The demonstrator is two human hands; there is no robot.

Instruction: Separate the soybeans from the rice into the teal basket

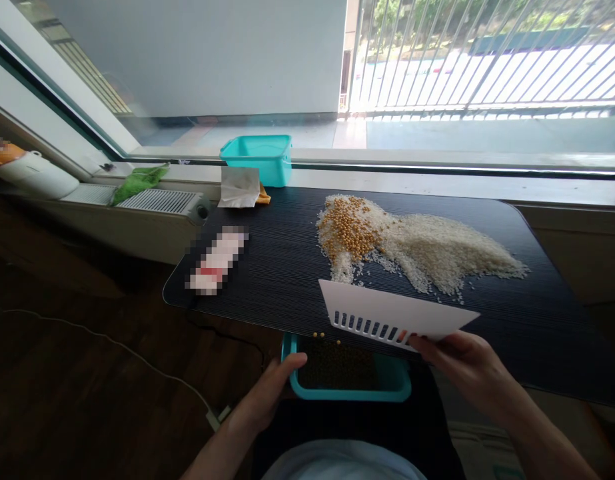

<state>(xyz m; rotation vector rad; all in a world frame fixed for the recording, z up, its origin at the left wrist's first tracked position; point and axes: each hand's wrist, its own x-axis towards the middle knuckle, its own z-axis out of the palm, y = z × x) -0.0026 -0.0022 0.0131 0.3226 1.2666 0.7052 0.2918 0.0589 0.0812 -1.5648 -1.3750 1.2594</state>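
My left hand (272, 393) grips the left rim of a teal plastic bin (354, 395), thumb over the edge. This bin is held below the front edge of the table, with a dark, grainy layer in its shadowed bottom. In my right hand (470, 363) is a white slotted sheet (387, 308), its row of slots along the lower edge, tilted above the table's front edge. Beyond the sheet lies a pile of white rice (437, 243), with yellow soybeans (350, 230) heaped on its left part. A few loose soybeans (318, 335) rest at the table edge above the bin.
A second teal bin (267, 160) stands at the back of the dark table (282, 267), by the window. Before it is a pale paper packet (238, 187). A blurred pinkish item (220, 260) lies at the left. A radiator (157, 202) holds a green cloth (140, 181).
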